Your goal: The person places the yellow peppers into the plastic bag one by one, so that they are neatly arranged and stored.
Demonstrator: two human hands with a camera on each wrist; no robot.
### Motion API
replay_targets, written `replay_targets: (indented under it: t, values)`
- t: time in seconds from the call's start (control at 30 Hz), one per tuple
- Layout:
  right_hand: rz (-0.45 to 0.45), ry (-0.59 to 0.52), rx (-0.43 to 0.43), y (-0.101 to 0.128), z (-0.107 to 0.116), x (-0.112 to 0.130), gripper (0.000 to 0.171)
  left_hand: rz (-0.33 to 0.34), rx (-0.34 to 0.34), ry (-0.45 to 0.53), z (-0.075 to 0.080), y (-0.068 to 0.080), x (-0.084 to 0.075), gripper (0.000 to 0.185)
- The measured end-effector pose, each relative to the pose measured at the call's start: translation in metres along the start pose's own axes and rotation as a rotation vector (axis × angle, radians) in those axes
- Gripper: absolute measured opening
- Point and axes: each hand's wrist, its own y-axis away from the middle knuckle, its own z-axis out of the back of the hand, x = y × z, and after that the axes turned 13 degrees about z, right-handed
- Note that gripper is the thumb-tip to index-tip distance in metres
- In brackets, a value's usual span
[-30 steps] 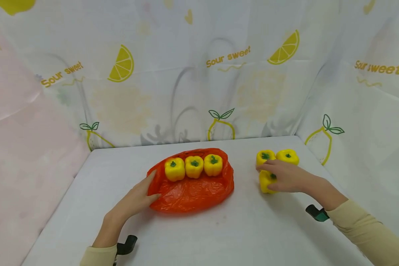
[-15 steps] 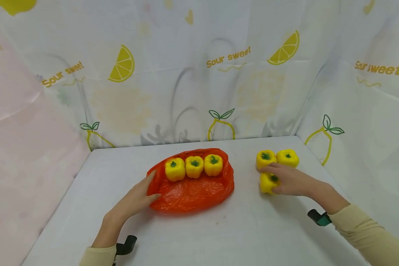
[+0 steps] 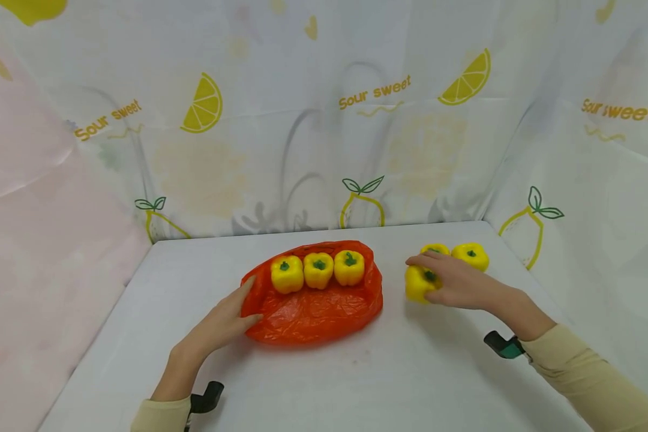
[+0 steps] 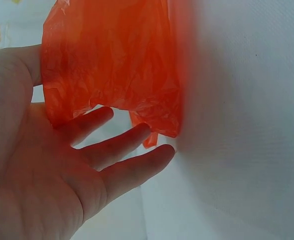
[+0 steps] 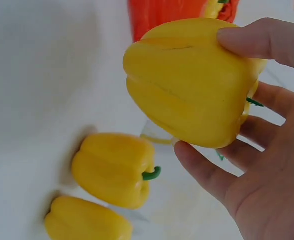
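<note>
The right hand [image 3: 459, 287] pinches a glossy yellow bell pepper [image 5: 186, 82] by thumb and fingertips only; so light a hold could let it slip. The left hand [image 3: 221, 324], fingers relaxed, touches the crinkled orange plastic bag [image 3: 313, 312] near the tabletop's middle, and its limp rim may sag shut.

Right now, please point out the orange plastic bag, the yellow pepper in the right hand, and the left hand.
orange plastic bag [image 3: 313, 318]: head view, crumpled near part.
held yellow pepper [image 5: 186, 85]: right wrist view, its broad side.
left hand [image 3: 216, 327]: head view, back of the hand.
</note>
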Motion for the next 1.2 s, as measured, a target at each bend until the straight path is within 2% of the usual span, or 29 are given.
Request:
replay_targets:
  t: [0.4, 0.67, 1.03, 1.2]
  values:
    - [0.056, -0.044, -0.041, -0.024, 0.007, 0.028, 0.061, -0.002, 0.002, -0.001, 0.001, -0.001, -0.001, 0.083]
    - [0.058, -0.103, -0.043, -0.040, 0.005, 0.042, 0.064, 0.004, 0.001, 0.017, -0.002, -0.001, 0.002, 0.083]
    - [0.085, -0.166, 0.019, -0.070, -0.008, 0.065, 0.069, 0.006, 0.001, 0.034, -0.005, 0.001, 0.002, 0.083]
    - [0.133, -0.172, 0.057, -0.082, -0.023, 0.070, 0.067, 0.007, 0.001, 0.026, -0.005, 0.002, 0.002, 0.083]
